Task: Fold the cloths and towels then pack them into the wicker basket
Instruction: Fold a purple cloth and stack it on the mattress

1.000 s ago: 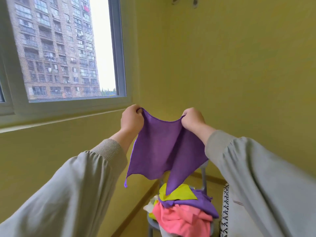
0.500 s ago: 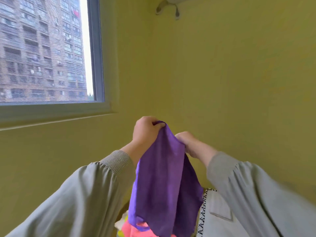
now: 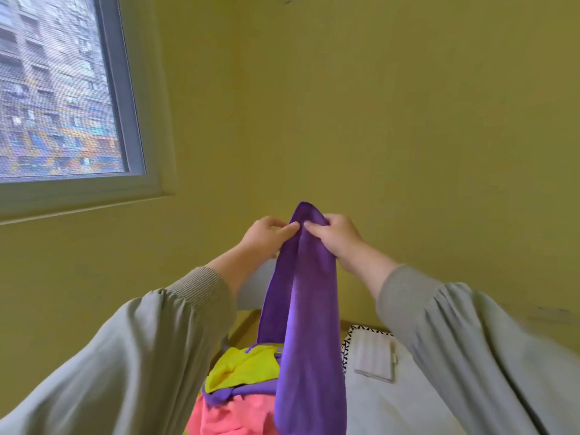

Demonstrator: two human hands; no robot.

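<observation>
Purple cloth (image 3: 306,309) pinched between 2 hands (image 3: 332,238)

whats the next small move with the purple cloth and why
Probably hold the top with one hand and slide the other down to lift the hanging end for a second fold. The left hand and right hand both pinch the top of the purple cloth, which hangs doubled in a long strip over the pile of unfolded cloths.
</observation>
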